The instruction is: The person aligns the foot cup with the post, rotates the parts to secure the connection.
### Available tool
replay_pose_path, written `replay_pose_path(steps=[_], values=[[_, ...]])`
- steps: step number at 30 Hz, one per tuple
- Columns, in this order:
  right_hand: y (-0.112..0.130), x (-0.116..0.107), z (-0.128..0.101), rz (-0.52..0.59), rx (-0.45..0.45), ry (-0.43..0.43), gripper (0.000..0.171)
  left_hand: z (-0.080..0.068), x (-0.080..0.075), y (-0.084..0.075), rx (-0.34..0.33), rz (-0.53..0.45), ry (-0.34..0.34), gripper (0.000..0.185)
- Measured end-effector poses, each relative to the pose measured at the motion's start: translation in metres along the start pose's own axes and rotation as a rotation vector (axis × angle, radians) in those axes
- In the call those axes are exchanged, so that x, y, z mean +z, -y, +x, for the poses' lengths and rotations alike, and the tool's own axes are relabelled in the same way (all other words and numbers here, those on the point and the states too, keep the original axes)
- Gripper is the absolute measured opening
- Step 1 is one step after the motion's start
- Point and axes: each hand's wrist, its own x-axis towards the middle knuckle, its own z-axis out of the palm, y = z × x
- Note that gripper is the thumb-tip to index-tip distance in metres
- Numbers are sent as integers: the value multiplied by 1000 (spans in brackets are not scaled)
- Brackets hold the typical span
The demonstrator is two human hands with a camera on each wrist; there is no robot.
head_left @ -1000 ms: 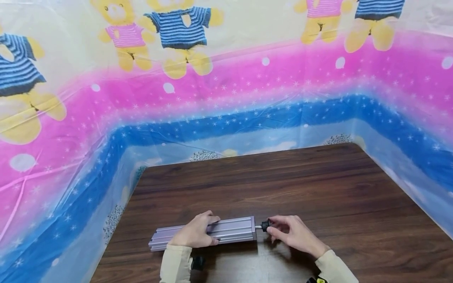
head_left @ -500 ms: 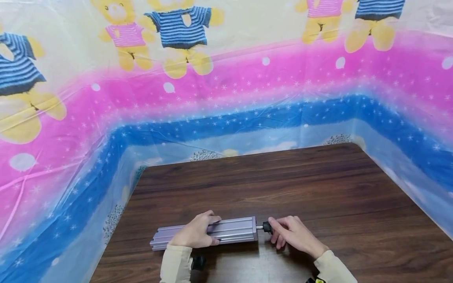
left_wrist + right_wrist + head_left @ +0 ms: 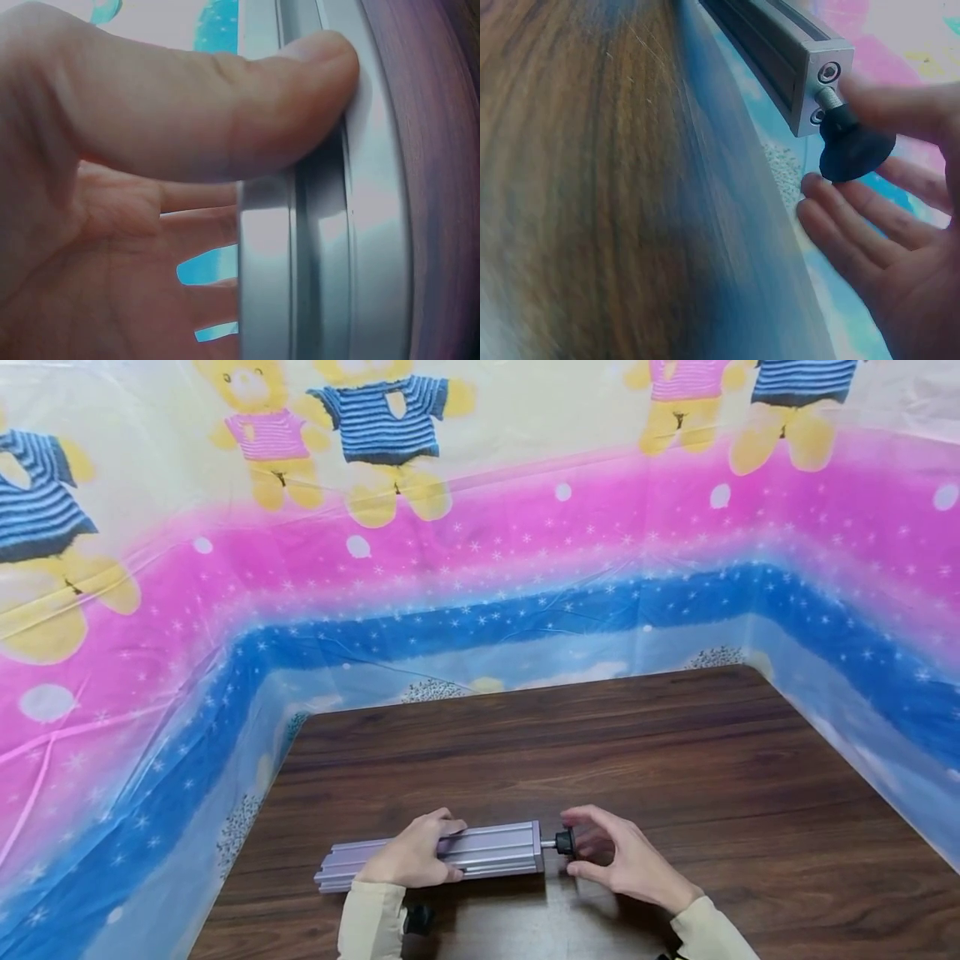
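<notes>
Aluminium, a slotted profile bar [image 3: 442, 853] lies flat near the front edge of the dark wooden table [image 3: 675, 760] in the head view, the left hand [image 3: 414, 856] curled over its middle, the right hand [image 3: 618, 858] spread at the black knob foot [image 3: 564, 841]. Left wrist view: thumb [image 3: 225, 112] pressed along the bar's slot, clamping it. Right wrist view: fingers [image 3: 855, 232] straight and apart, thumb brushing the foot [image 3: 853, 150] on its threaded stud. Likely between turns; next calls for re-pinching the foot.
</notes>
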Motion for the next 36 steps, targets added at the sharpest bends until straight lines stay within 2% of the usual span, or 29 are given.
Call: replay_pose_path(steps=[6,12,15,21,28,30,33,34,36], values=[[-2,2,2,28,8,-13,41,-1,0,0,-6,1,1,63],[0,2,2,20,95,-14,34,-3,2,0,-16,-3,4,64],[0,3,3,55,158,-2,32,-2,3,1,-1,17,-5,63],[-1,2,5,99,263,33,34,-1,2,1,8,28,-7,64],[0,0,6,97,343,74,53,0,2,0,19,28,0,63],[-1,-1,4,81,333,72,50,0,1,-1,17,24,-2,63],[-1,-3,2,54,250,52,36,-1,1,-2,10,24,0,63],[-1,-3,1,44,209,47,36,-1,1,-3,6,24,1,63],[0,-4,0,44,136,44,48,-2,0,-4,0,24,5,63]])
